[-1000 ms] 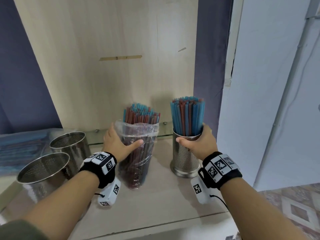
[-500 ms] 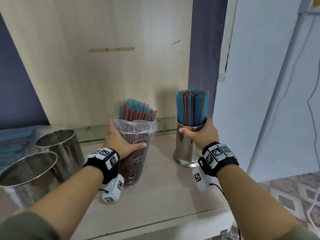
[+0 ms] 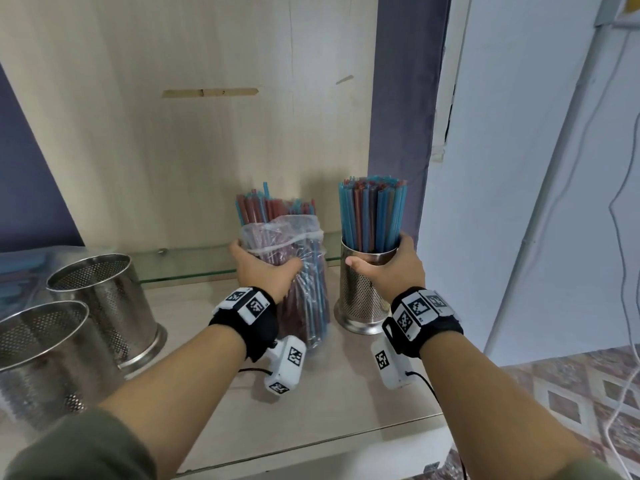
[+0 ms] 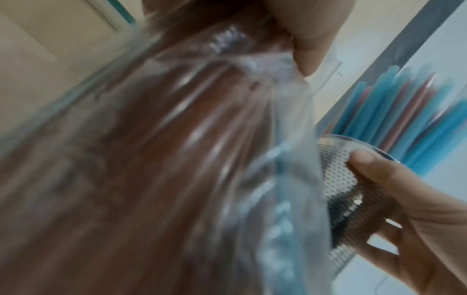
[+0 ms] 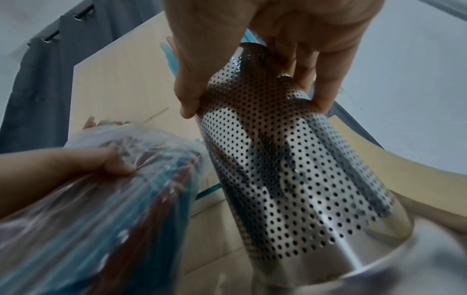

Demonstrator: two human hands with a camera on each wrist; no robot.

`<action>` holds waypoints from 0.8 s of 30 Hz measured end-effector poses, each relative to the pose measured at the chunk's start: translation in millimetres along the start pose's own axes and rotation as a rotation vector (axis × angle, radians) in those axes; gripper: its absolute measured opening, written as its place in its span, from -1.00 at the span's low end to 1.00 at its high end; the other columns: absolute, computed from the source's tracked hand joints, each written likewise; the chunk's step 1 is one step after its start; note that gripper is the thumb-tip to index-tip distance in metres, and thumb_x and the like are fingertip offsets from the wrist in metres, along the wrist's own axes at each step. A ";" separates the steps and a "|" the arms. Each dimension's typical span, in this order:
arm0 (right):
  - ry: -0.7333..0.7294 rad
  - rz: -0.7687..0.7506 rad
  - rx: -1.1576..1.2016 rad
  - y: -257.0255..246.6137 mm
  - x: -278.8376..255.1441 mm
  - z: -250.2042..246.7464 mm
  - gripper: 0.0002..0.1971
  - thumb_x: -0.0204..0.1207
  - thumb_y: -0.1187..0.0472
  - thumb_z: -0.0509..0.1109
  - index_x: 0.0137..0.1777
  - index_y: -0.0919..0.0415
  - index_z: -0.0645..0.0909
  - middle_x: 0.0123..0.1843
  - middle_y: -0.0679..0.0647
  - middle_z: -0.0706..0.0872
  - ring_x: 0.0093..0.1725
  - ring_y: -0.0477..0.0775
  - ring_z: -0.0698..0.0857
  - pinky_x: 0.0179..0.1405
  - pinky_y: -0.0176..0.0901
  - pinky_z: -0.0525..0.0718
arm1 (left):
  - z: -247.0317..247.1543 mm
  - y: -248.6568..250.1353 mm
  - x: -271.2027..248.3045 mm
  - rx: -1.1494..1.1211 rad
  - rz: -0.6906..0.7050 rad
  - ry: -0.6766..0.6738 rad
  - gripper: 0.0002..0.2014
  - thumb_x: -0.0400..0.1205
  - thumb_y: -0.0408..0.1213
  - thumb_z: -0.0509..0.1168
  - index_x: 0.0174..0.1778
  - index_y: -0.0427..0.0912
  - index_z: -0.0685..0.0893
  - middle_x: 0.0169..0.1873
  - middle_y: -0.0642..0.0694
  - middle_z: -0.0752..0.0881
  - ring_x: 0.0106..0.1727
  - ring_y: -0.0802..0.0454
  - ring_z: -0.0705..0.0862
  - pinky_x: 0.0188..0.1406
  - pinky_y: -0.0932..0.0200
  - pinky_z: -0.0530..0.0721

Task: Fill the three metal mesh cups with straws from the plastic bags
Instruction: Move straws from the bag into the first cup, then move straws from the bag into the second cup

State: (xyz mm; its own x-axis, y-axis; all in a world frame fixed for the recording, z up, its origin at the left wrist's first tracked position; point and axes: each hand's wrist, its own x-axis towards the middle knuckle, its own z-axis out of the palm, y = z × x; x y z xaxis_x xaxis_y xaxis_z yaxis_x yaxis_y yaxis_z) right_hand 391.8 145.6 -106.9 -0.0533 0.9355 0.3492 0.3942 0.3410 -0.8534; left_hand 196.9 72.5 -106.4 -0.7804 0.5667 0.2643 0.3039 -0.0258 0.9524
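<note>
A clear plastic bag (image 3: 304, 271) of blue and red straws stands upright on the wooden shelf (image 3: 346, 393). My left hand (image 3: 263, 271) grips it round the upper part, thumb in front. Just to its right stands a perforated metal cup (image 3: 363, 299) packed with blue and red straws (image 3: 372, 216). My right hand (image 3: 391, 268) grips the cup near its rim; the right wrist view shows the fingers (image 5: 189, 87) wrapped round the mesh wall (image 5: 290, 169). The bag (image 4: 177, 159) fills the blurred left wrist view. Two empty mesh cups (image 3: 104, 299) (image 3: 38, 355) stand at the left.
A glass strip (image 3: 194, 268) runs along the back of the shelf under a wooden back panel (image 3: 207, 133). More bagged straws (image 3: 20, 275) lie at the far left. The shelf's front edge (image 3: 311, 448) is near; tiled floor and a white cable (image 3: 620, 306) lie right.
The view has shifted, so bag and cup sit more central. Both hands keep their grips. The bag's straws lean a little more to the left than before.
</note>
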 end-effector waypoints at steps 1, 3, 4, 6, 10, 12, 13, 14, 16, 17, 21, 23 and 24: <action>0.002 0.002 0.005 -0.1 -0.5 -0.1 -0.12 0.19 -0.13 0.74 0.46 0.05 0.41 0.10 -0.20 0.59 0.05 -0.10 0.59 0.11 -0.24 0.57 | 8.0 3.3 -4.8 -0.036 -0.009 -0.003 -0.10 0.33 -0.31 0.60 0.52 -0.14 0.22 0.03 -0.02 0.58 -0.05 -0.03 0.63 0.05 0.18 0.54; 0.005 0.002 0.013 -0.6 -1.0 0.0 -0.13 0.18 -0.14 0.74 0.45 0.03 0.41 0.09 -0.20 0.61 0.04 -0.10 0.61 0.16 -0.19 0.62 | 24.2 2.5 -11.6 -0.055 -0.011 -0.037 -0.07 0.35 -0.33 0.58 0.55 -0.12 0.16 -0.01 0.02 0.59 -0.12 0.04 0.65 0.00 0.20 0.57; 0.006 0.003 0.015 -0.8 -1.0 0.2 -0.13 0.18 -0.14 0.74 0.44 0.02 0.42 0.09 -0.20 0.61 0.04 -0.10 0.61 0.18 -0.17 0.63 | 30.4 -0.7 -12.3 -0.031 -0.005 -0.060 -0.07 0.35 -0.31 0.59 0.53 -0.12 0.16 0.02 0.00 0.60 -0.10 0.03 0.67 -0.02 0.22 0.57; -0.002 0.008 0.024 -0.3 -0.2 0.4 -0.14 0.16 -0.14 0.74 0.43 0.01 0.42 0.09 -0.21 0.62 0.05 -0.10 0.62 0.19 -0.16 0.63 | 34.9 -5.2 -10.6 0.069 -0.023 -0.110 -0.08 0.29 -0.15 0.65 0.46 -0.17 0.24 0.11 -0.06 0.60 0.09 -0.09 0.67 0.04 0.20 0.55; -0.017 0.024 0.037 1.2 1.4 -0.7 -0.13 0.16 -0.11 0.75 0.44 0.00 0.42 0.11 -0.20 0.62 0.06 -0.10 0.62 0.18 -0.18 0.60 | 18.9 -1.4 -3.0 0.477 -0.173 -0.283 0.34 0.08 0.43 0.56 0.63 -0.21 0.10 0.58 -0.26 0.28 0.60 -0.28 0.28 0.55 -0.16 0.33; -0.022 0.036 0.045 1.5 1.9 -1.5 -0.13 0.17 -0.11 0.75 0.45 0.00 0.41 0.11 -0.20 0.62 0.09 -0.09 0.62 0.18 -0.19 0.59 | 0.1 7.2 -5.5 0.675 -0.119 -0.343 0.45 0.07 0.56 0.44 0.70 -0.20 -0.06 0.66 -0.30 0.08 0.66 -0.33 0.08 0.60 -0.24 0.17; -0.029 0.043 0.043 3.6 1.8 -1.8 -0.11 0.18 -0.12 0.75 0.47 0.00 0.39 0.13 -0.20 0.63 0.11 -0.07 0.63 0.20 -0.18 0.59 | -11.9 12.5 -8.6 0.740 -0.051 -0.358 0.46 0.08 0.59 0.39 0.70 -0.22 -0.10 0.66 -0.30 0.06 0.66 -0.33 0.07 0.60 -0.24 0.15; -0.042 0.058 0.037 6.7 1.4 -1.7 -0.06 0.18 -0.13 0.74 0.52 -0.01 0.36 0.17 -0.18 0.64 0.16 -0.05 0.64 0.25 -0.14 0.60 | -25.7 18.2 -13.2 0.797 0.023 -0.364 0.45 0.11 0.62 0.34 0.70 -0.23 -0.10 0.66 -0.30 0.06 0.65 -0.33 0.08 0.60 -0.25 0.17; -0.075 0.114 0.022 11.1 -3.9 -1.2 0.09 0.18 -0.21 0.71 0.65 0.00 0.21 0.37 -0.05 0.66 0.35 0.08 0.65 0.41 0.03 0.59 | -57.0 27.7 -23.7 0.870 0.155 -0.335 0.32 0.21 0.61 0.28 0.70 -0.19 -0.03 0.65 -0.24 0.07 0.64 -0.29 0.10 0.57 -0.28 0.25; -0.076 0.143 0.016 12.2 -8.1 -0.1 0.17 0.20 -0.23 0.69 0.72 0.02 0.09 0.49 0.06 0.60 0.45 0.17 0.60 0.47 0.11 0.55 | -74.8 32.3 -29.1 0.893 0.213 -0.292 0.22 0.27 0.58 0.27 0.69 -0.12 0.03 0.64 -0.21 0.10 0.62 -0.27 0.11 0.55 -0.29 0.27; 0.162 0.066 -0.052 -6.9 -39.1 5.8 0.15 0.30 -0.17 0.65 0.73 0.18 0.04 0.56 0.37 0.41 0.55 0.41 0.40 0.53 0.28 0.40 | -152.5 39.4 -41.5 0.895 0.349 0.011 -0.12 0.38 0.44 0.31 0.55 0.05 0.35 0.54 -0.16 0.23 0.55 -0.21 0.17 0.50 -0.26 0.24; 0.248 -0.123 -0.126 -26.8 -61.0 13.6 -0.03 0.36 -0.14 0.58 0.66 0.22 0.20 0.47 0.36 0.48 0.46 0.42 0.44 0.47 0.27 0.38 | -189.5 34.7 -42.1 0.905 0.337 0.149 -0.21 0.41 0.36 0.37 0.48 0.00 0.45 0.54 -0.20 0.25 0.54 -0.28 0.18 0.48 -0.30 0.22; 0.215 -0.232 -0.150 -35.5 -69.4 20.4 -0.12 0.38 -0.11 0.56 0.61 0.23 0.29 0.43 0.32 0.53 0.42 0.38 0.47 0.43 0.24 0.40 | -206.0 31.0 -41.7 0.913 0.312 0.205 -0.24 0.42 0.31 0.41 0.46 -0.03 0.48 0.54 -0.24 0.25 0.54 -0.31 0.19 0.46 -0.32 0.21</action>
State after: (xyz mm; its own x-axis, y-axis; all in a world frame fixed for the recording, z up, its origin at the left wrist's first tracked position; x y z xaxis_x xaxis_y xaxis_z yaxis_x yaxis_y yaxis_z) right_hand 362.7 70.5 -108.7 0.0307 0.7885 0.6143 0.5252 0.5101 -0.6811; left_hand 126.2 -121.6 -56.5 -0.6470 0.4865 0.5871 0.7500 0.5448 0.3750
